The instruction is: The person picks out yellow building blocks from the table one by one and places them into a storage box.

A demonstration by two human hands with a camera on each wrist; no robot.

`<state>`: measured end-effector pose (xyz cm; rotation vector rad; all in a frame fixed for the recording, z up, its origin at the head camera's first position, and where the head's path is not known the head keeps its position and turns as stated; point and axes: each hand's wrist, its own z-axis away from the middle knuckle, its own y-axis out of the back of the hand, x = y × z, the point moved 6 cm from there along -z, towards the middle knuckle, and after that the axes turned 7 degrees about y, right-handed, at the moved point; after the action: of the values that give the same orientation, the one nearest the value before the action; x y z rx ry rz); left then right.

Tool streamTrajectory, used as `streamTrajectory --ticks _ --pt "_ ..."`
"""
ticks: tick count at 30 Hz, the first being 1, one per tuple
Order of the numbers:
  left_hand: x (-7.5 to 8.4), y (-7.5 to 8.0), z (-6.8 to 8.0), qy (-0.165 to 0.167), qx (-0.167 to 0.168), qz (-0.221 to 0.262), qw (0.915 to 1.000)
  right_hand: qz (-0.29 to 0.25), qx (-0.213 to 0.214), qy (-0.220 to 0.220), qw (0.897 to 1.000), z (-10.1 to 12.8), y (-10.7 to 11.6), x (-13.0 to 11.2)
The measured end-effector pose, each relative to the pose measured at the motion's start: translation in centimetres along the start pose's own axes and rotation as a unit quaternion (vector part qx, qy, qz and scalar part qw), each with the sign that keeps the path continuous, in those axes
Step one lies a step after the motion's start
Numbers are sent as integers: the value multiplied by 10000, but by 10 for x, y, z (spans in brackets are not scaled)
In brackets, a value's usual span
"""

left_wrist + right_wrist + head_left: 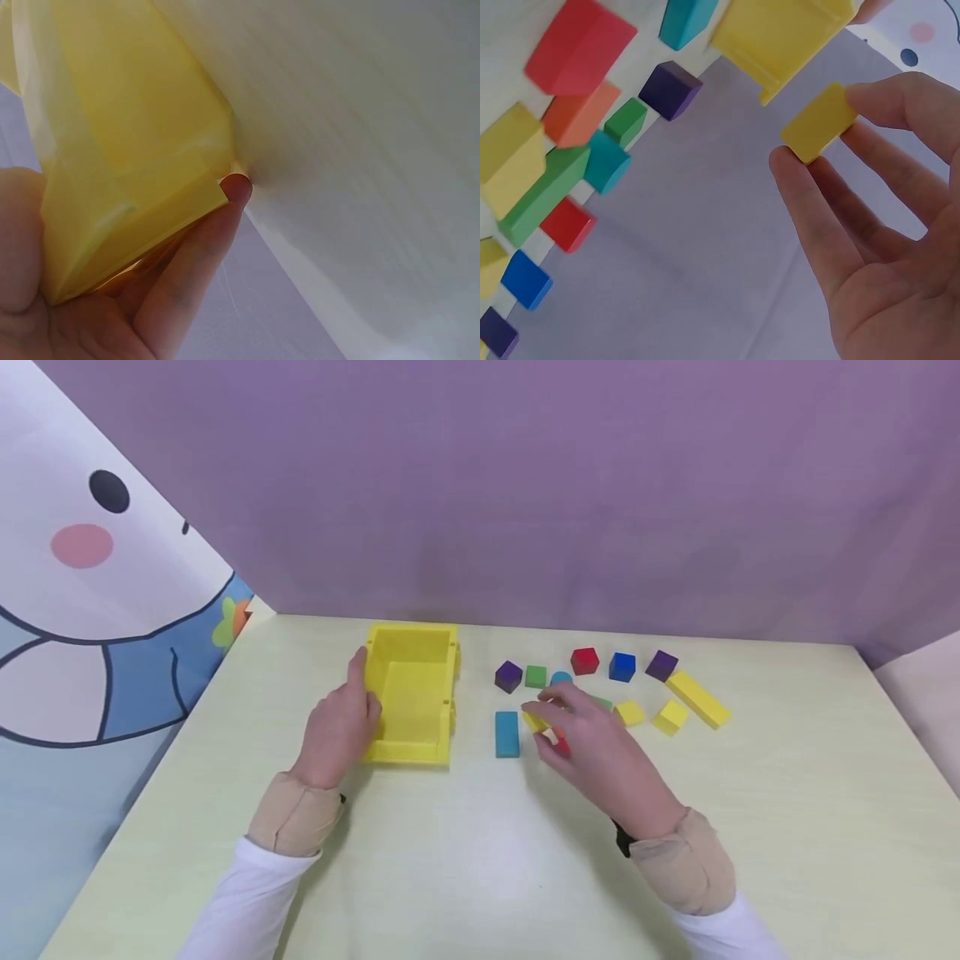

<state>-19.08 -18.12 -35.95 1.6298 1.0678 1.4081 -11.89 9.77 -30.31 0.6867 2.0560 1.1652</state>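
**A small yellow block, pinched and lifted beside the box**

The small yellow block (819, 122) is held between the thumb and fingertips of the right hand (592, 752). In the right wrist view it sits clear of the other blocks, with nothing under it. From the head view, only a bit of it peeks out past the fingers, just right of the teal block (507, 732) that lies flat on the worktop (480, 860).

The left hand (339, 727) presses against the left wall of the yellow box (411, 693). Its fingers lie along the wall and its thumb hooks over the top edge. The box is open on top and sits toward the far edge of the worktop, left of the middle. I see nothing inside it.

I think the block is meant for the box. To do that well, keep the pinch soft but firm so the block does not twist. Keep the left hand steady so the box does not slide. Lift the block over the near wall, not into it.

More blocks sit to the right of the box. In a far row there are a purple cube (508, 676), a green cube (536, 676), a red cube (584, 660) and a blue cube (622, 666). A long yellow block (698, 698) lies farthest right.
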Motion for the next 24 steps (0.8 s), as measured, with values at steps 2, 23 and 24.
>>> streamTrajectory --ticks 2,23,24 --pt "1 0 0 16 -40 30 10000 51 34 85 9999 -3 0 -3" --pt "-2 0 0 52 -109 183 9998 -312 -8 328 9990 -45 -14 -29" --pt "-1 -1 -1 56 -136 187 9997 -304 -22 312 9990 -46 -15 -30"
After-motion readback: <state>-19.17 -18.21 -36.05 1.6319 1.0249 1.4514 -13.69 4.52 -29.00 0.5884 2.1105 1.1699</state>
